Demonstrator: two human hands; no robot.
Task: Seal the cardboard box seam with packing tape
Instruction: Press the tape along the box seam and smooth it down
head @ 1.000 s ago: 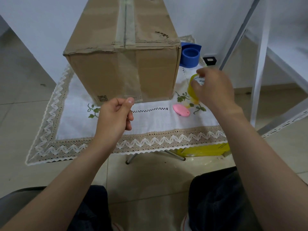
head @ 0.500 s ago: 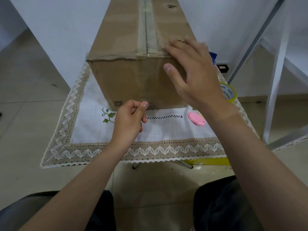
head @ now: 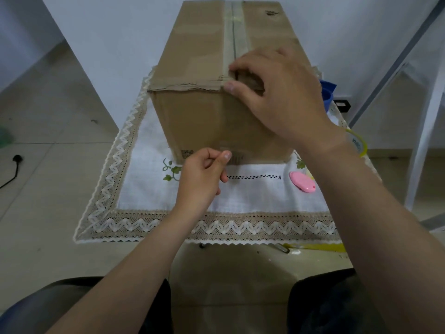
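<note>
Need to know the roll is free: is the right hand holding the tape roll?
No, the right hand presses the box's top front edge; the tape roll lies behind the wrist.

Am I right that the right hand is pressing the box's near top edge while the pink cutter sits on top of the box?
Not quite: the head view shows the pink cutter lying on the tablecloth, not on the box. The right hand does press the near top edge.

Right hand (head: 286,97) presses tape (head: 234,32) at box (head: 197,116) edge; left hand (head: 201,177) pinches tape end
</note>
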